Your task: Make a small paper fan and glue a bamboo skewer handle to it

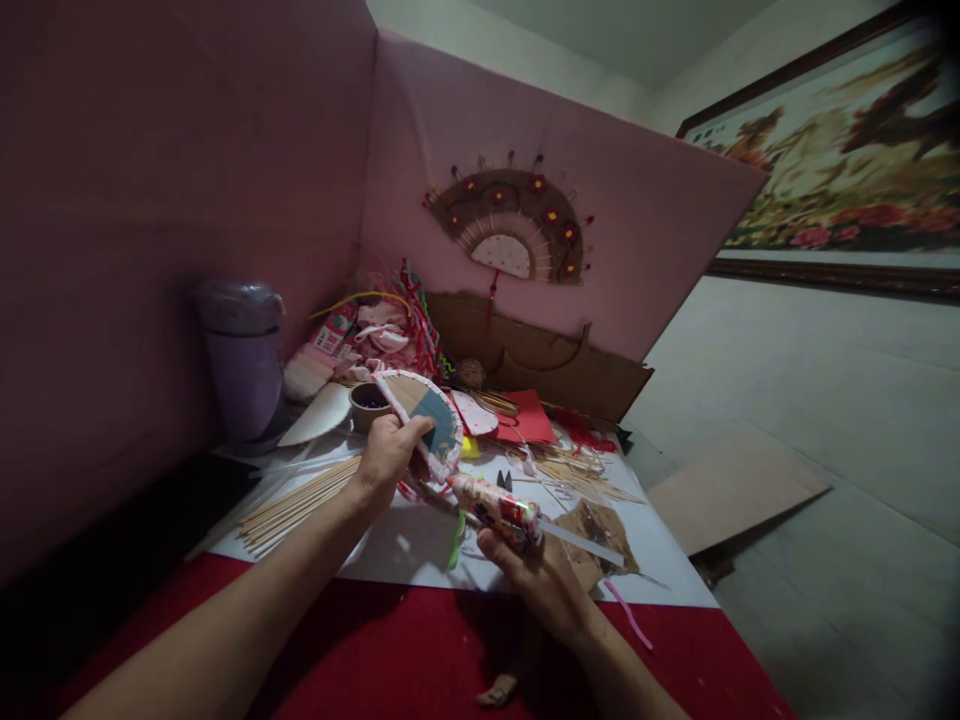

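In my left hand [394, 455] is a half-round cardboard piece [409, 392] with a white fabric edge and a blue-grey printed patch; my thumb presses on its face and the other fingers are behind it. My right hand [529, 570] is wrapped round a hot glue gun [496, 505] with a colourful patterned body. A clear glue stick [581, 542] juts from its back end. The gun's tip is close to the lower edge of the cardboard piece; whether they touch I cannot tell.
Bamboo sticks [300, 508] lie at left, near a brown bowl [367, 405] and a lilac tumbler [244, 365]. Red paper [529, 415] and a stained brown scrap [596, 530] are at right. A decorated fan [517, 220] hangs on the pink board [637, 200] behind.
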### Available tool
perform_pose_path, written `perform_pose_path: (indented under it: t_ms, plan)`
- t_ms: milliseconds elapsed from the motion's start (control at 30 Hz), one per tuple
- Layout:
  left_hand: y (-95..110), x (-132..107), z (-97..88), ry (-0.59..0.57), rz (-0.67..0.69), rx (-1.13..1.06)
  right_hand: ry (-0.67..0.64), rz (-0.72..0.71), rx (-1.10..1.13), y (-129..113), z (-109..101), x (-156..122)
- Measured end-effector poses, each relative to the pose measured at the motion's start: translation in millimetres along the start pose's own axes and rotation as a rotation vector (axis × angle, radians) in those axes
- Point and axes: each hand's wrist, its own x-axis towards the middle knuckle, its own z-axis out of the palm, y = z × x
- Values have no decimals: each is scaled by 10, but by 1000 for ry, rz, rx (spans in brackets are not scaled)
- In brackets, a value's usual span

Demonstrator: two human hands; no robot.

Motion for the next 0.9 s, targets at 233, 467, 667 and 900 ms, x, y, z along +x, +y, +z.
perform_pose_path:
  t_ms: [233, 467, 667, 900]
  plan:
    - [1, 4, -2, -9, -3, 3, 14, 29, -50, 55, 15, -9]
    - [0, 4, 2, -5, -7, -9, -2, 24, -36, 30, 14, -1]
    - [-20, 13, -8, 1, 0, -8, -7, 19, -34, 9, 13, 0]
    - [8, -2, 4, -6, -11, 7, 33, 39, 45, 33, 8, -11]
